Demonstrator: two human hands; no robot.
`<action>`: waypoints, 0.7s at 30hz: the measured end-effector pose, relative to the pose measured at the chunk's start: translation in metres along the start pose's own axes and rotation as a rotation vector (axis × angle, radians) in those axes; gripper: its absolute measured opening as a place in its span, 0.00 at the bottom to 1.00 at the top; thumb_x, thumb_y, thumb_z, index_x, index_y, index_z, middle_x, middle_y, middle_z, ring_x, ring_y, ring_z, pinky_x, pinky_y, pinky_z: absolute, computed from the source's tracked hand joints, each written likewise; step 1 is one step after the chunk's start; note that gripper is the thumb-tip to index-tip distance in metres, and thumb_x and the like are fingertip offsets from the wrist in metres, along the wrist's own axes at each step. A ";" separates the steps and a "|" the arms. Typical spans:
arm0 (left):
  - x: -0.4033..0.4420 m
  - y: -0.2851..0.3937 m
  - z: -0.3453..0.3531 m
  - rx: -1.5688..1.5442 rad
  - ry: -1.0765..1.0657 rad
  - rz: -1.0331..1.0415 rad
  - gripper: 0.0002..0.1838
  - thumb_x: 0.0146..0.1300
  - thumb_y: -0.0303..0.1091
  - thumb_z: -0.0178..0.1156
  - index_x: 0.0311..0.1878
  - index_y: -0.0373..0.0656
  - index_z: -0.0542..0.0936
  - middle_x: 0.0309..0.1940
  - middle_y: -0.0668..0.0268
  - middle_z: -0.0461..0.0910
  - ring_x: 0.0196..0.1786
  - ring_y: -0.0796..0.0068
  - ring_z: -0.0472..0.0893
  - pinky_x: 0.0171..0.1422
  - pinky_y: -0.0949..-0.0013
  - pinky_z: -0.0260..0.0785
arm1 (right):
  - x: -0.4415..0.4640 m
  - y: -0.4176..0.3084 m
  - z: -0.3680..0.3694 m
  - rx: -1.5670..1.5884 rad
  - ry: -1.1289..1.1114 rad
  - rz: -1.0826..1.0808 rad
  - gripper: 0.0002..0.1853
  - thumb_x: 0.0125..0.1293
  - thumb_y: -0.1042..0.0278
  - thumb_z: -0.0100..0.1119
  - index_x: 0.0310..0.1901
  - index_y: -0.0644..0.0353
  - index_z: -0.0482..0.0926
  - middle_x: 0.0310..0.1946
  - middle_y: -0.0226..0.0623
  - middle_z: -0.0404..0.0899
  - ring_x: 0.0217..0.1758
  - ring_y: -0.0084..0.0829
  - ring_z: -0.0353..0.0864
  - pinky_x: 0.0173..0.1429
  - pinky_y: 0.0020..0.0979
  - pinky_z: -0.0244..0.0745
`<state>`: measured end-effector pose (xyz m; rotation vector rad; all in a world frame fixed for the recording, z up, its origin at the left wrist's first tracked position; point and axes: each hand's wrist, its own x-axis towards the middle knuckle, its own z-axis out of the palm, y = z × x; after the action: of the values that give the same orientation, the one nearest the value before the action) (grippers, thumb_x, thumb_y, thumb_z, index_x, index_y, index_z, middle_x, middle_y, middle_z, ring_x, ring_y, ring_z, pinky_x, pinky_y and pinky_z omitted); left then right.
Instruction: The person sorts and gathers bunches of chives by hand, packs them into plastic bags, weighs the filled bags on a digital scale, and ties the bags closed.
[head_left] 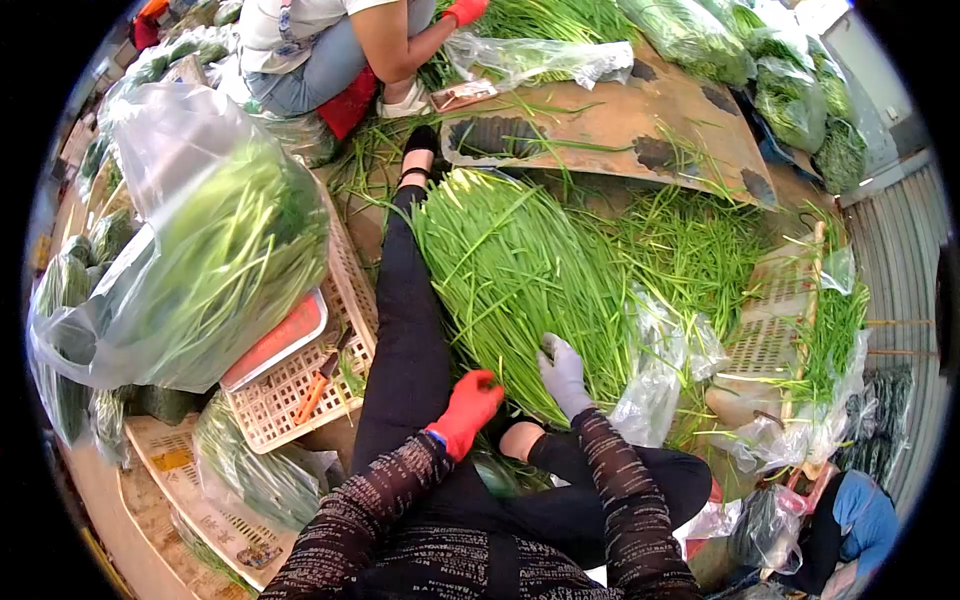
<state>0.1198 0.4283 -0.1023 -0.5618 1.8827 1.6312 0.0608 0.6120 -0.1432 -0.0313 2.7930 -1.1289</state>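
One grey-gloved right hand on near edge of green stalk heap, grip unclear; red-gloved left hand just beside, fingers curled, cannot tell if clamped

The left hand is gloved red, the right hand pale grey; black sleeves carry white lettering; the long leaves are bright green, whitish at the tips.

Grey-gloved right hand rests on green stalks, red-gloved left hand near them.
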 end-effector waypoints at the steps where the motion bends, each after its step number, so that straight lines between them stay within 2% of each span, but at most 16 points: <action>1: 0.007 0.008 -0.001 -0.094 0.242 -0.051 0.29 0.56 0.34 0.60 0.58 0.31 0.64 0.48 0.51 0.74 0.50 0.64 0.75 0.57 0.66 0.65 | 0.001 -0.007 0.006 0.007 -0.007 -0.006 0.19 0.54 0.69 0.59 0.48 0.66 0.72 0.42 0.46 0.78 0.44 0.39 0.78 0.51 0.33 0.71; 2: 0.021 0.004 0.000 -0.247 0.310 -0.093 0.33 0.54 0.34 0.60 0.60 0.30 0.61 0.51 0.48 0.73 0.55 0.61 0.72 0.60 0.65 0.61 | 0.000 -0.015 0.011 -0.081 0.016 -0.059 0.22 0.53 0.68 0.60 0.50 0.66 0.70 0.43 0.47 0.77 0.46 0.42 0.76 0.53 0.35 0.70; 4: 0.053 0.000 -0.005 -0.261 0.286 -0.142 0.32 0.54 0.35 0.60 0.60 0.31 0.62 0.51 0.49 0.73 0.55 0.61 0.72 0.59 0.64 0.61 | 0.001 -0.011 0.032 -0.173 0.020 -0.107 0.32 0.50 0.63 0.63 0.56 0.65 0.64 0.47 0.49 0.74 0.51 0.49 0.72 0.56 0.39 0.66; 5: 0.069 -0.005 -0.006 -0.268 0.253 -0.190 0.31 0.54 0.36 0.60 0.59 0.32 0.64 0.51 0.50 0.73 0.54 0.61 0.72 0.58 0.64 0.62 | -0.002 -0.021 0.035 -0.186 0.012 -0.048 0.36 0.47 0.57 0.65 0.56 0.66 0.63 0.47 0.52 0.73 0.51 0.50 0.72 0.56 0.40 0.66; 6: 0.079 -0.016 -0.007 -0.503 0.060 -0.077 0.26 0.54 0.36 0.59 0.55 0.34 0.69 0.48 0.54 0.75 0.48 0.63 0.73 0.51 0.64 0.64 | -0.002 -0.031 0.036 -0.184 -0.129 0.087 0.39 0.45 0.54 0.67 0.56 0.66 0.63 0.48 0.53 0.72 0.52 0.49 0.71 0.56 0.40 0.66; 7: 0.081 -0.013 -0.007 -0.507 0.062 -0.076 0.26 0.54 0.36 0.59 0.55 0.34 0.69 0.48 0.54 0.75 0.48 0.63 0.73 0.51 0.64 0.64 | -0.002 -0.043 0.031 -0.180 -0.271 0.225 0.42 0.42 0.51 0.68 0.57 0.66 0.63 0.50 0.54 0.70 0.54 0.49 0.70 0.56 0.40 0.66; 10: 0.077 -0.005 -0.010 -0.613 -0.051 -0.220 0.17 0.55 0.35 0.59 0.47 0.40 0.74 0.37 0.64 0.77 0.39 0.69 0.73 0.43 0.66 0.64 | 0.010 -0.054 0.016 -0.275 -0.365 0.145 0.42 0.38 0.49 0.70 0.53 0.65 0.66 0.48 0.55 0.71 0.49 0.49 0.73 0.51 0.42 0.70; 11: 0.076 -0.005 -0.010 -0.617 -0.047 -0.220 0.17 0.55 0.35 0.59 0.47 0.40 0.74 0.37 0.64 0.77 0.39 0.69 0.73 0.43 0.66 0.64 | 0.015 -0.056 0.012 -0.276 -0.368 0.141 0.42 0.38 0.49 0.70 0.53 0.65 0.66 0.48 0.55 0.71 0.49 0.49 0.73 0.51 0.42 0.70; 13: 0.075 0.000 -0.009 -0.727 -0.191 -0.173 0.18 0.54 0.35 0.60 0.48 0.42 0.74 0.39 0.67 0.77 0.40 0.70 0.74 0.44 0.66 0.64 | 0.026 -0.062 0.008 -0.429 -0.431 0.152 0.47 0.38 0.47 0.69 0.58 0.66 0.63 0.51 0.56 0.70 0.52 0.49 0.72 0.55 0.39 0.68; 14: 0.066 0.014 -0.010 -0.729 -0.156 -0.167 0.18 0.54 0.34 0.61 0.49 0.44 0.74 0.42 0.68 0.77 0.42 0.71 0.74 0.44 0.67 0.65 | 0.023 -0.057 0.014 -0.366 -0.378 0.134 0.47 0.37 0.47 0.69 0.58 0.67 0.63 0.51 0.56 0.71 0.52 0.47 0.73 0.55 0.38 0.68; 17: 0.057 0.016 -0.010 -0.701 -0.151 -0.115 0.18 0.54 0.33 0.60 0.49 0.45 0.74 0.43 0.67 0.77 0.43 0.71 0.75 0.43 0.68 0.65 | 0.019 -0.056 0.021 -0.295 -0.424 0.191 0.47 0.37 0.48 0.69 0.57 0.68 0.63 0.50 0.56 0.72 0.52 0.45 0.74 0.55 0.37 0.69; 18: 0.059 0.013 -0.010 -0.690 -0.157 -0.148 0.20 0.55 0.33 0.60 0.51 0.44 0.73 0.44 0.67 0.77 0.45 0.71 0.75 0.47 0.68 0.65 | 0.021 -0.055 0.018 -0.241 -0.459 0.246 0.42 0.37 0.50 0.70 0.52 0.68 0.67 0.44 0.55 0.76 0.49 0.46 0.76 0.52 0.38 0.71; 21: 0.060 0.011 -0.011 -0.699 -0.269 -0.049 0.22 0.54 0.34 0.60 0.53 0.42 0.71 0.46 0.67 0.77 0.48 0.70 0.74 0.52 0.68 0.64 | 0.027 -0.045 0.012 -0.121 -0.447 0.200 0.37 0.38 0.52 0.70 0.48 0.67 0.71 0.38 0.53 0.78 0.45 0.47 0.78 0.48 0.37 0.72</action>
<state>0.0664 0.4228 -0.1330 -0.6127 1.0712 2.1989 0.0338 0.5695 -0.1233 -0.0135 2.3986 -0.7895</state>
